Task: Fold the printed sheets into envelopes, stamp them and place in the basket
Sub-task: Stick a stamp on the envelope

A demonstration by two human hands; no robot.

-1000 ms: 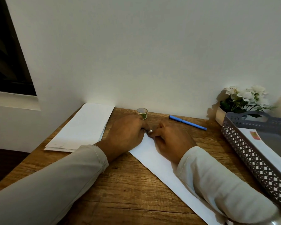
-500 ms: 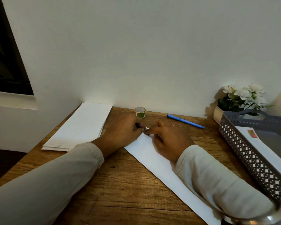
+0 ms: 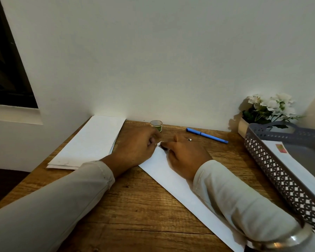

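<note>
A long white envelope (image 3: 171, 177) lies diagonally on the wooden table (image 3: 135, 206). My left hand (image 3: 135, 148) and my right hand (image 3: 185, 155) meet at its far corner, where the curled fingertips of both pinch the paper. The heel of my right hand and its sleeve rest on the envelope and hide part of it. A stack of white sheets (image 3: 91, 142) lies at the far left by the wall. A grey lattice basket (image 3: 273, 171) at the right holds an envelope (image 3: 298, 166) with a red stamp (image 3: 281, 148).
A small cup with a green label (image 3: 156, 125) stands by the wall just behind my left hand. A blue pen (image 3: 206, 135) lies behind my right hand. A pot of white flowers (image 3: 269, 108) fills the far right corner. A dark window (image 3: 5, 70) is at the left.
Both hands stay at the envelope's far corner. Only the fingertips have shifted a little against the paper.
</note>
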